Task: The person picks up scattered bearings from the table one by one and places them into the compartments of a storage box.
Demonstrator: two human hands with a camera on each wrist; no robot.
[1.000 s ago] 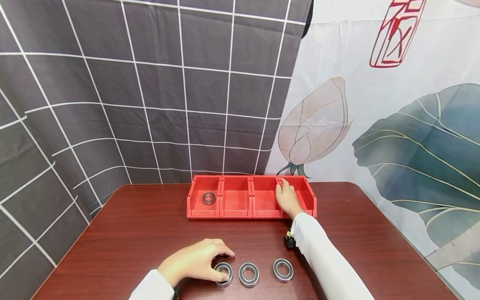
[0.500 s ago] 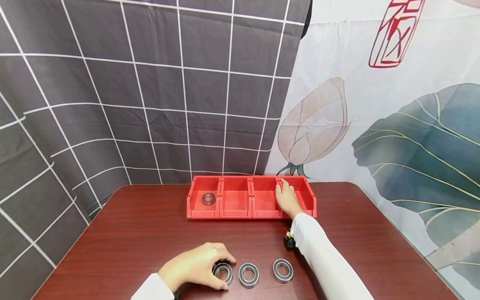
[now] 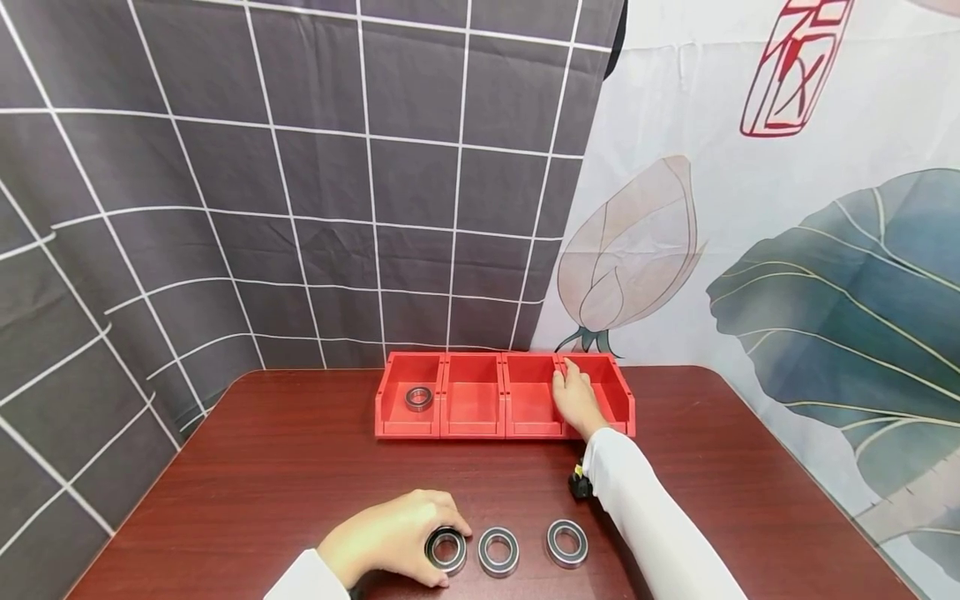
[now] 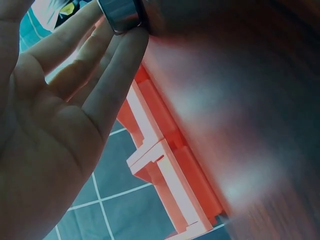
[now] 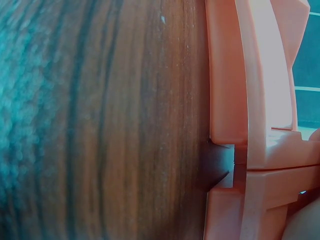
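Observation:
My left hand reaches around a metal ball bearing lying flat on the table, thumb at its near edge and fingers curved along its far side. In the left wrist view, fingertips meet the dark outer rim of the bearing. Two more bearings lie to its right, a middle one and a right one. At the back, my right hand grips the divider between the two right-hand compartments of a red row of bins. In the right wrist view only a sliver of that hand shows.
A further bearing sits in the leftmost bin. Behind the dark red wooden table hang a grey checked cloth and a white printed cloth. A small black object shows beside the right sleeve.
My left thumb has slid off the top of the left bearing to its near edge, and the hand has shifted slightly toward me. The right hand has stayed on the bins.

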